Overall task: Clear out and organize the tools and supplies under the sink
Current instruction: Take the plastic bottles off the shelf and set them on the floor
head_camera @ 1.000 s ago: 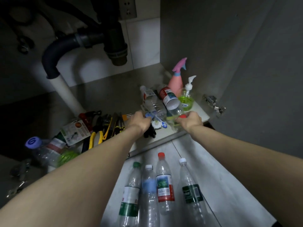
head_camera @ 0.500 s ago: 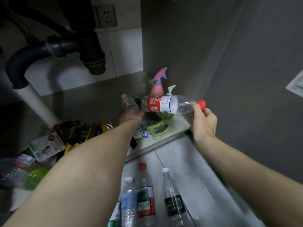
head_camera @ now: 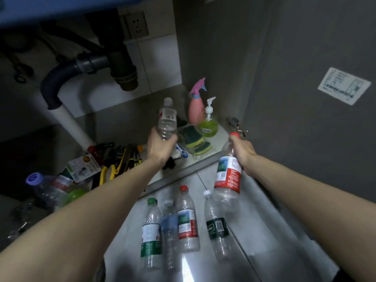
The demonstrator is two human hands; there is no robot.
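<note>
My left hand (head_camera: 160, 148) grips the base of a clear bottle with a white cap (head_camera: 167, 119), held upright above the cabinet floor. My right hand (head_camera: 243, 152) grips the neck of a red-capped bottle with a red label (head_camera: 227, 176), hanging bottom down over the floor in front of the cabinet. Several empty bottles (head_camera: 188, 220) lie side by side on the grey floor below it. Sponges (head_camera: 195, 140), a green soap pump bottle (head_camera: 209, 124) and a pink spray bottle (head_camera: 196, 106) stand in the cabinet's right corner.
A pile of pliers and hand tools (head_camera: 118, 159) with a carded package (head_camera: 83, 165) lies at the cabinet's left front. A blue-capped bottle (head_camera: 43, 185) lies further left. The drain pipe (head_camera: 67, 78) hangs overhead at the back. A door hinge (head_camera: 234, 123) sticks out at right.
My right hand has lowered the red-label bottle from level in the cabinet to hanging over the floor bottles. My left hand has lifted the white-capped bottle off the cabinet floor.
</note>
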